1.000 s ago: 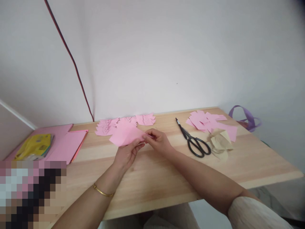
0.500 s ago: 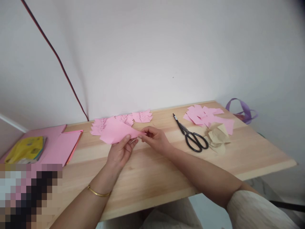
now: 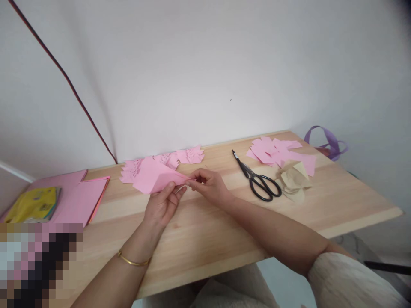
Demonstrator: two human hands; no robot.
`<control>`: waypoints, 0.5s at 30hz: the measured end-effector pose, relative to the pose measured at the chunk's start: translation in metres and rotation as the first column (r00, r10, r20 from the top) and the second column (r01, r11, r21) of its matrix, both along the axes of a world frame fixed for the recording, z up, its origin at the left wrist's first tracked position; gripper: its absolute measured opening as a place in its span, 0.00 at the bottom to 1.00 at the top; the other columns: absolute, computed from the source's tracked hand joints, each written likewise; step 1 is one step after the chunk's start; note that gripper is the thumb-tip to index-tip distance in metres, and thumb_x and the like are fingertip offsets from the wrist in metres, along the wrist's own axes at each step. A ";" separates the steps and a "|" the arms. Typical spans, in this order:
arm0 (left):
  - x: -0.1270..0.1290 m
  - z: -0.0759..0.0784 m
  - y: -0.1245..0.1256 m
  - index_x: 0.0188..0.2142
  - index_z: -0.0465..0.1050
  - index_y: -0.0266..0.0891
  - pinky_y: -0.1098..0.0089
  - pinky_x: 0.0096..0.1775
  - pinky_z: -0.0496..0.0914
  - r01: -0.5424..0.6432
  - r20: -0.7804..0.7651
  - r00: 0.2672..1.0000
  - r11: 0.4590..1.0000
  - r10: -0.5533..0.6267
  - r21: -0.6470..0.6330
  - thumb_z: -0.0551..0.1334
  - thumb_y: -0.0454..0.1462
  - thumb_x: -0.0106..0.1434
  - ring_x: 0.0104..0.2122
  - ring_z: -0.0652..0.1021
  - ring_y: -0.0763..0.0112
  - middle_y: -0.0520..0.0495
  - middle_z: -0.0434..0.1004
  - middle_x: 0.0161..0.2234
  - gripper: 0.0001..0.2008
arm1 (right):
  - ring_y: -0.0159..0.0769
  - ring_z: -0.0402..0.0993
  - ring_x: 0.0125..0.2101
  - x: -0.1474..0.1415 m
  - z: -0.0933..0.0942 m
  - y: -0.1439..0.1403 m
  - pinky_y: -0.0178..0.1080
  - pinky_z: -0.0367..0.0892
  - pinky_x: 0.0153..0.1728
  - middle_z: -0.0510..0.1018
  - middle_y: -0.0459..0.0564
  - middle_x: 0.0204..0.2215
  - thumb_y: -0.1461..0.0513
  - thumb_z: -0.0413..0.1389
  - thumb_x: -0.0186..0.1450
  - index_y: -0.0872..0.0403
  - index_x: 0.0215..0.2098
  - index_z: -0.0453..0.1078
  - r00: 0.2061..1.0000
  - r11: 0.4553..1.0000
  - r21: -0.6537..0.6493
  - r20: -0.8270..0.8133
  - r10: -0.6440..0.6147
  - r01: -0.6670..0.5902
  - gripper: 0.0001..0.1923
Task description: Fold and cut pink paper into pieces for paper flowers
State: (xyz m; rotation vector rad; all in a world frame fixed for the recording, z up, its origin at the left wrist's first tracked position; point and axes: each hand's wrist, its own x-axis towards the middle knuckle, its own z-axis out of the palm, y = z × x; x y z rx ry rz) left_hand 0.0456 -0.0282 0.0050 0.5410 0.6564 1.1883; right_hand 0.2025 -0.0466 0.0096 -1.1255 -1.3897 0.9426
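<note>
Fingers [image 3: 192,185] of my right hand [image 3: 210,188] are pinching the folded pink paper [image 3: 153,179] at its tip while my left hand [image 3: 162,205] is clamping underneath, so I'm keeping edges aligned.

A pixelated block [image 3: 40,263] hides the table's [image 3: 208,239] near-left corner.

The folded paper [image 3: 154,179] is plain pink, as are the cut-outs [image 3: 167,160] and scraps [image 3: 276,153] — no print on any. The scissors [image 3: 258,179] are black, the crumpled paper [image 3: 293,181] tan, the ribbon [image 3: 327,141] purple, the packet [image 3: 32,204] yellow — the table [image 3: 224,231] pale wood, streaked with grain.
</note>
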 end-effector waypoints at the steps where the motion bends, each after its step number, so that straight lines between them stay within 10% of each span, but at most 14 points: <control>1: 0.001 0.000 -0.001 0.33 0.73 0.36 0.66 0.38 0.74 0.006 -0.009 1.000 1.000 -0.006 0.010 0.68 0.28 0.49 0.33 0.79 0.67 0.46 0.80 0.31 0.11 | 0.27 0.65 0.24 0.000 0.001 -0.001 0.31 0.60 0.25 0.73 0.45 0.23 0.53 0.59 0.57 0.56 0.28 0.70 1.000 1.000 0.020 0.029 0.006 -0.006 0.13; 15: -0.001 -0.002 0.001 0.33 0.74 0.35 0.67 0.39 0.74 0.018 -0.032 0.999 1.000 -0.018 0.006 0.68 0.30 0.50 0.32 0.80 0.68 0.44 0.80 0.31 0.09 | 0.27 0.67 0.26 0.001 0.005 -0.003 0.31 0.62 0.28 0.76 0.46 0.26 0.57 0.57 0.60 0.56 0.34 0.72 0.982 0.988 0.138 0.184 0.049 -0.075 0.10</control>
